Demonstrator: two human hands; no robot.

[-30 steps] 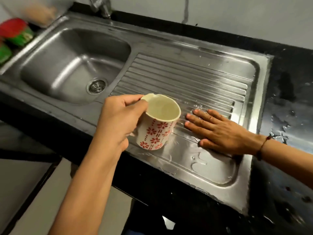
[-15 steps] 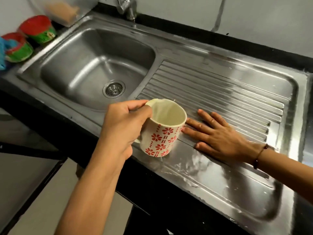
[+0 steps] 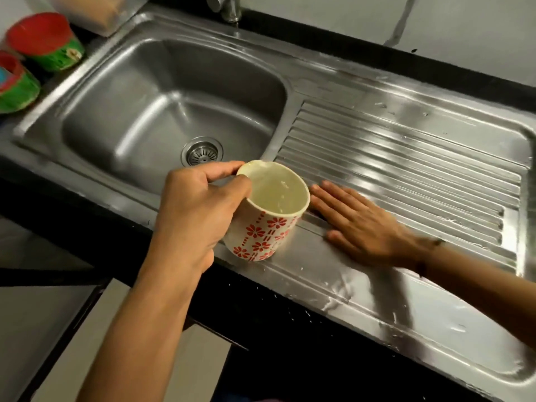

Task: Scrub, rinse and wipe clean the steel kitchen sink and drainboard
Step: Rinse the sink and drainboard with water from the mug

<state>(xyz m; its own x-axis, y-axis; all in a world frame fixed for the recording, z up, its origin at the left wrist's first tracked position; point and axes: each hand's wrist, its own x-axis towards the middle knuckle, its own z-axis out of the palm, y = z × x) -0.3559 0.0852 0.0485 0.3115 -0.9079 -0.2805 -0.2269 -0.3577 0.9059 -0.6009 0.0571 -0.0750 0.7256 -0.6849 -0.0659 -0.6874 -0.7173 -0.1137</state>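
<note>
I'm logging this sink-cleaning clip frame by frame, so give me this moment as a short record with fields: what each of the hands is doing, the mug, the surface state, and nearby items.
left hand: grips the mug by its handle side, thumb at the rim
mug: white with red flowers, held over the drainboard's front edge, tilted, liquid inside
right hand: flat, fingers straight, palm down on the drainboard
drainboard: wet, droplets showing
sink basin: nothing in it, drain strainer visible
nearby: two red-and-green tubs left of the sink

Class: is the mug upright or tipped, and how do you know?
Tipped. The mug, gripped by the left hand, leans its rim toward the drainboard, its mouth facing partly sideways.
</note>
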